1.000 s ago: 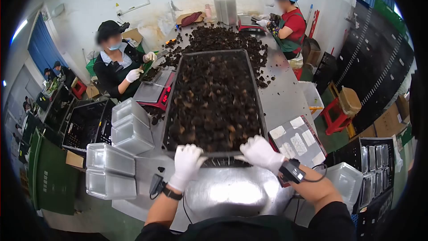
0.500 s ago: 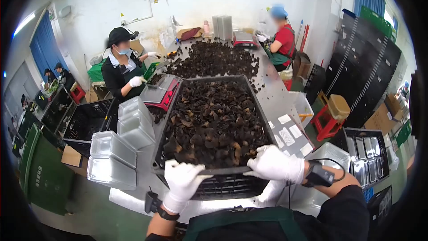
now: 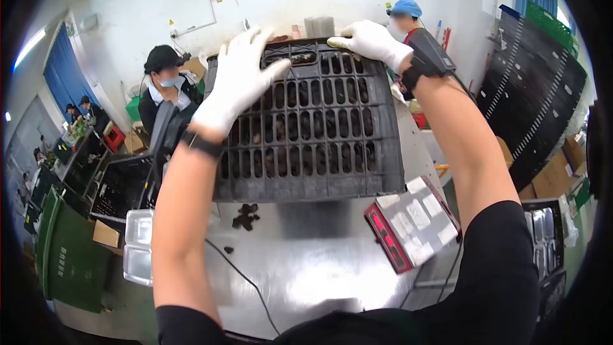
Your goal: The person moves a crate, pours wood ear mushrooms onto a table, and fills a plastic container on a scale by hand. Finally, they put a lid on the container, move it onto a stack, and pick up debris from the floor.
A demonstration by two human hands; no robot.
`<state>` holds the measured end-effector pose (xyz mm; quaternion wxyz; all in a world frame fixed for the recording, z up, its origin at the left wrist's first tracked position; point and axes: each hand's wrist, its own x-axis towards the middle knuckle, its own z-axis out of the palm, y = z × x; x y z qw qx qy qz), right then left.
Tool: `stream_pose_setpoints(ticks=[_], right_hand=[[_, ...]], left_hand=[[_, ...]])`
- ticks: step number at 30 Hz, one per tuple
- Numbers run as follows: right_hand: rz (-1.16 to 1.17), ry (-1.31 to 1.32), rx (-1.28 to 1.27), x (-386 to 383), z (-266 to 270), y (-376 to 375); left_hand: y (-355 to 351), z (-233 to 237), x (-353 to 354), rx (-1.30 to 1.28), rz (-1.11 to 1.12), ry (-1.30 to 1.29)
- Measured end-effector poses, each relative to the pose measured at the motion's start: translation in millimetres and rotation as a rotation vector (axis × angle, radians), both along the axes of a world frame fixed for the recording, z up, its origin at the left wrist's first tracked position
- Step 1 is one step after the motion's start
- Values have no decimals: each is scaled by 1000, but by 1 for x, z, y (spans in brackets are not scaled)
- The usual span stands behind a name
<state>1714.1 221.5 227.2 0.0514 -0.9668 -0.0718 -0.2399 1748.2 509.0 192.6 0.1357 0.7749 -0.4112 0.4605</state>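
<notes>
Two gloved hands work at the crate (image 3: 306, 190), which is tilted up over the tabletop (image 3: 281, 262), slatted face toward the wearer. Left hand (image 3: 235, 86): open, fingers spread over the upper left slats. Right hand (image 3: 377, 43): at the upper edge; grip cannot be confirmed. Judged progress: raising is well advanced; emptying is incomplete, with dark pieces (image 3: 279, 129) visible behind the slots. Compared with the earlier frame, the crate is no longer level, both hands are higher, and a clump (image 3: 245, 217) is exposed.
</notes>
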Motion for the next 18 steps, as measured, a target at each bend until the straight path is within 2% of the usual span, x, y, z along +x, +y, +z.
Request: stream_pose_setpoints(ticks=[1,3,5,7,8,9,10,11,12,13,14,15,17,18], right_hand=[[42,-54,-19,21,2,-7],[106,-137,-37,69,-6,-33],[138,-177,26,113,-7,-52],[203,-186,167,123,-18,-66],[266,-324,297,124,-34,-75],[329,-470,416,123,-45,-84],[259,-461,427,112,-60,-95],[230,-340,510,93,-80,-99],[202,-219,589,77,-95,-108],[294,-409,177,96,-136,-146],[217,-280,558,76,-162,-139],[161,-267,537,51,-181,-129],[83,-182,765,25,-227,-111],[41,-171,730,19,-262,-110]], left_hand=[[2,4,-17,48,-137,176],[7,-10,-37,241,-52,289],[0,-46,-2,311,35,301],[-14,-36,46,286,-53,442],[-7,-35,106,601,-242,-23],[-16,-33,133,565,-263,-9],[-29,-33,164,351,-324,252],[-50,-15,167,31,-189,591],[-51,-16,203,-152,-217,444],[-57,-13,207,-251,-256,420],[-56,-16,206,-263,-244,314],[-52,-19,198,-279,-225,206],[-38,-32,140,-520,-304,159],[-23,-53,120,-623,-325,157]])
